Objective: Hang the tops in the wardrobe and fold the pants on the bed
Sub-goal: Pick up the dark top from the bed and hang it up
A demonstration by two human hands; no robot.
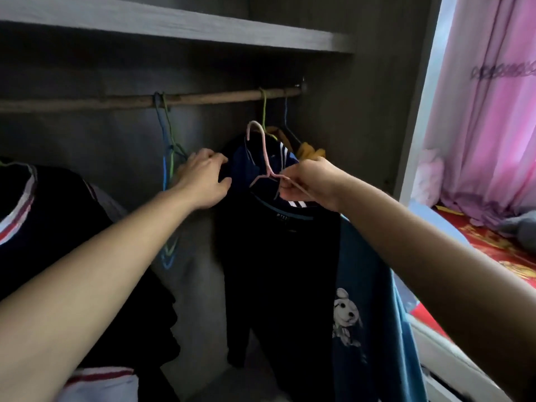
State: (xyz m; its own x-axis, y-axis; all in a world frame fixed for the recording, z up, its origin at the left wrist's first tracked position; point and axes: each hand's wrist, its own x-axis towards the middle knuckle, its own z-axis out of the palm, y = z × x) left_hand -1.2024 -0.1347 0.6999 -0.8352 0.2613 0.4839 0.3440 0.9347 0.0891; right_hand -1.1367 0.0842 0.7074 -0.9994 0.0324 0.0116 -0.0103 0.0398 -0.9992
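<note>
The pink hanger (266, 162) is pinched by the right hand (307, 181); the dark top (275, 256) is gripped at its left shoulder by the left hand (204, 179).

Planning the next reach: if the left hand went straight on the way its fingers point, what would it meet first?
The dark navy top on the pink hanger that the right hand pinches. The fingertips of the left hand seem at its shoulder, though depth is unclear.
</note>
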